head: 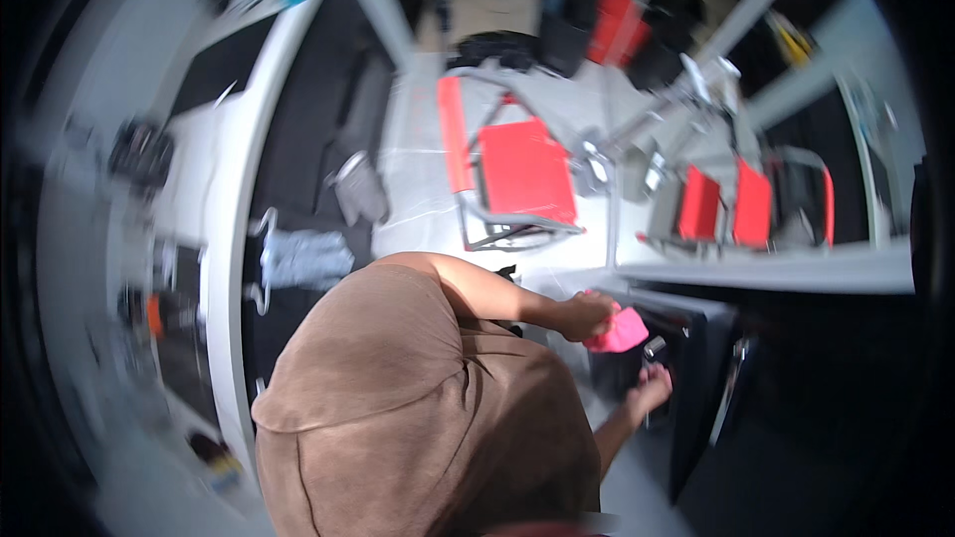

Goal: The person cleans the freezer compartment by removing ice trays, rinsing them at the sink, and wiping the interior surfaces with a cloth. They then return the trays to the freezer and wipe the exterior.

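My left hand (pixel 588 315) is closed around a bright pink cloth (pixel 624 331), which hangs out past the fingers. Just below it in the picture, the fingers of my right hand (pixel 653 386) are curled around a metal bar handle (pixel 653 347) on dark furniture (pixel 686 395). Whether that part is a drawer or a cabinet door is hard to tell. The cloth hangs close to the handle, over a dark surface. My brown-sleeved shoulder fills the lower middle and hides the floor beneath.
A folding chair with a red seat (pixel 527 170) stands on the pale tiled floor. A large mirror (pixel 746 119) reflects red items. At left, a light blue garment (pixel 307 259) on a hanger and a grey mitt-like item (pixel 361 188) lie on a dark surface. A second metal handle (pixel 728 392) is at right.
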{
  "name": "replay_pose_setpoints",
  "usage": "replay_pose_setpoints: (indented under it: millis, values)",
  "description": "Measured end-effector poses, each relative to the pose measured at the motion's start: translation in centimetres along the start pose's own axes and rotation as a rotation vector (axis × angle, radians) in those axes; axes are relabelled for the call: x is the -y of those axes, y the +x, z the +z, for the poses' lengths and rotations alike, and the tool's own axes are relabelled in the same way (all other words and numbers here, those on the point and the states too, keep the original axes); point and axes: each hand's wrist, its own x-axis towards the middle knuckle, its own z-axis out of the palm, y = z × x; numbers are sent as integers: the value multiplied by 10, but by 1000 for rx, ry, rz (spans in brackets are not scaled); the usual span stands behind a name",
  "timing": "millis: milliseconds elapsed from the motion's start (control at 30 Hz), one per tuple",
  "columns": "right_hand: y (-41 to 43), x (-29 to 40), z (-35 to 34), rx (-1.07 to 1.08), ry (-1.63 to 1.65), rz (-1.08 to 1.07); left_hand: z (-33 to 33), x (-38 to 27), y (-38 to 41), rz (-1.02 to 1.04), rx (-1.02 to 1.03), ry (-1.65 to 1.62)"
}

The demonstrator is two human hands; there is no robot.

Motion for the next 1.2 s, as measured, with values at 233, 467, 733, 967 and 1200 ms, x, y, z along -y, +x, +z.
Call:
replay_pose_setpoints:
  millis: [233, 467, 733, 967, 1200]
  values:
    - [92, 30, -9, 56, -253, 14, -27, 20, -125, -340, -358, -19]
    - [-24, 29, 143, 548, -559, -374, -56, 57, -225, -243, -858, -244]
    - [-384, -61, 315, 1771, -222, 237, -121, 82, -348, -131, -952, -432]
    - [-445, -54, 447, 1567, -199, 181, -182, 108, -500, -204, -1129, -820]
    - [-450, -61, 553, 1733, -340, -51, -325, 152, -535, -163, -1613, -383]
